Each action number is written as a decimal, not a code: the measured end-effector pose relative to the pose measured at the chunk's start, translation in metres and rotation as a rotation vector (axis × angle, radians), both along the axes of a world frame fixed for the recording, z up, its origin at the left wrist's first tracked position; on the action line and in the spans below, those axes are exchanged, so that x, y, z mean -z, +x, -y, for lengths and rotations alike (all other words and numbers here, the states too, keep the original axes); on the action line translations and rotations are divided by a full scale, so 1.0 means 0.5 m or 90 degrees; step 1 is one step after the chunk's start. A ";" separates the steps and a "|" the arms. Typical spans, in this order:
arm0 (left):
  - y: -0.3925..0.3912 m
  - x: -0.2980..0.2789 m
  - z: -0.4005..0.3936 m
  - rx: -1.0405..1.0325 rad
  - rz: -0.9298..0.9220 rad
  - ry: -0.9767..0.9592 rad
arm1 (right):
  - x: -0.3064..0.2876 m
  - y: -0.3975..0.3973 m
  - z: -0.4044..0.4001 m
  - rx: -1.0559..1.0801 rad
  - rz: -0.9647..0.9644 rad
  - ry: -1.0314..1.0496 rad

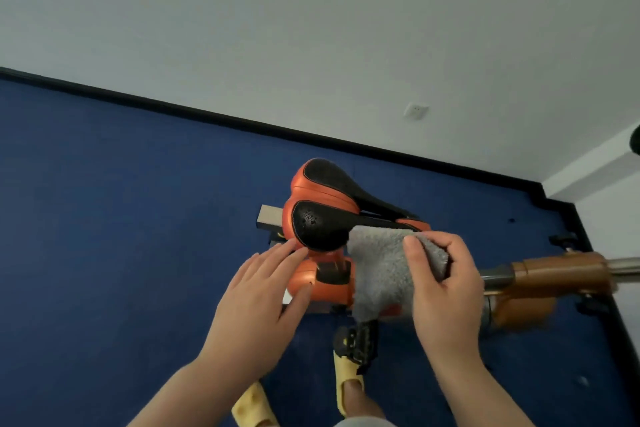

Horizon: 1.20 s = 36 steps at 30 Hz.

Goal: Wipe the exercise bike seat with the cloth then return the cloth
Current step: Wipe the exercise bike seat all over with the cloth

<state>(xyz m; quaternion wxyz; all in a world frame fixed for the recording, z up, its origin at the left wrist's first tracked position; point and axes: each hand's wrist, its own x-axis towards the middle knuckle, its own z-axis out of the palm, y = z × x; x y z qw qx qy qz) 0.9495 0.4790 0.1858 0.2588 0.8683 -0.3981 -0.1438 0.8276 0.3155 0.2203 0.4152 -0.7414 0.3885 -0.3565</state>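
Note:
An orange and black exercise bike seat (pixel 322 204) stands in the middle of the view, its broad rear end toward me. A grey fluffy cloth (pixel 381 267) lies against the seat's right side and hangs down over the orange frame. My right hand (pixel 446 291) pinches the cloth's upper right edge between thumb and fingers. My left hand (pixel 259 302) is flat with straight fingers, its fingertips touching the seat's near rim and the orange housing (pixel 325 284) below it.
The bike's orange frame and metal bar (pixel 561 274) run off to the right. A black pedal (pixel 356 343) sits below the cloth. My feet in yellow slippers (pixel 346 378) stand on the blue carpet (pixel 121 218). A white wall with a socket (pixel 415 111) is behind.

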 end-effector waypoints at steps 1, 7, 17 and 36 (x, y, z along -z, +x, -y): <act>0.001 0.003 0.008 -0.001 -0.005 -0.004 | -0.005 0.002 0.014 0.026 0.020 -0.012; -0.010 0.013 0.075 -0.051 -0.019 -0.042 | 0.021 0.015 0.120 0.013 0.040 -0.166; -0.088 0.059 0.168 -0.199 0.020 -0.103 | 0.221 0.005 0.243 -0.376 -0.150 -0.490; -0.152 0.091 0.222 -0.365 0.072 -0.035 | 0.210 0.074 0.265 -0.532 -0.021 -0.456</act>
